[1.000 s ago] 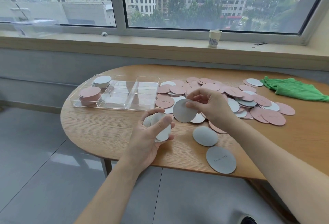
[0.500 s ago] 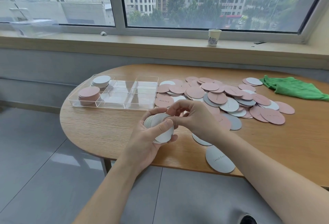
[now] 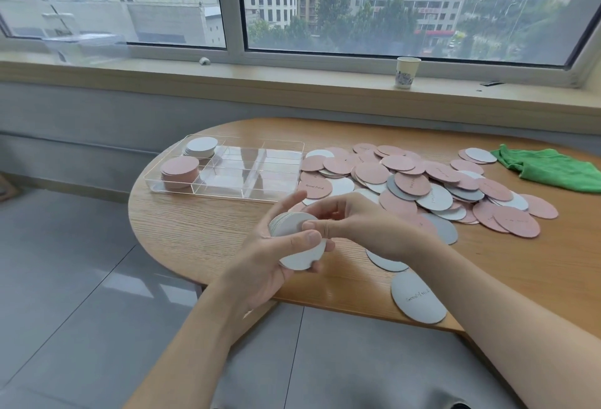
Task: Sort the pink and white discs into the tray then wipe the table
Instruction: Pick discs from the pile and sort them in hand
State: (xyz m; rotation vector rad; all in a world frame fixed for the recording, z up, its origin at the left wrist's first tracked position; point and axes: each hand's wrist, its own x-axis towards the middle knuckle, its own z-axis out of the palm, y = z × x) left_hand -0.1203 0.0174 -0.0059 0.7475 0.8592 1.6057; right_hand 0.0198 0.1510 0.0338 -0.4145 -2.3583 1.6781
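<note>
White discs [image 3: 297, 242] sit as a small stack in the left hand [image 3: 270, 265], thumb clamped across the top face and fingers curled beneath, over the near edge of the bench [image 3: 201, 233]. Right hand [image 3: 354, 226] is at the stack's right rim, fingertips pinched narrow against the top disc, so it seems to be seating or squaring a freshly added one; whether it grips that disc or only presses it I cannot tell. To do this well, the stack edges should be tapped flush before anything more is added, since a skewed pile is likely to fan out when lowered into a compartment. Clear tray [image 3: 276, 195] lies at the far left, with a white stack [image 3: 202, 146] in its far-left cell and a pink stack [image 3: 180, 168] just near of it, so the held discs belong on the white one. Two loose white discs, one [image 3: 385, 262] partly under the right wrist and one [image 3: 418, 298] at the near edge, are the handiest next picks. Mixed pile [image 3: 422, 184] spreads to the right, and the green cloth [image 3: 549, 166] waits at the far right for wiping; most sorting remains.
</note>
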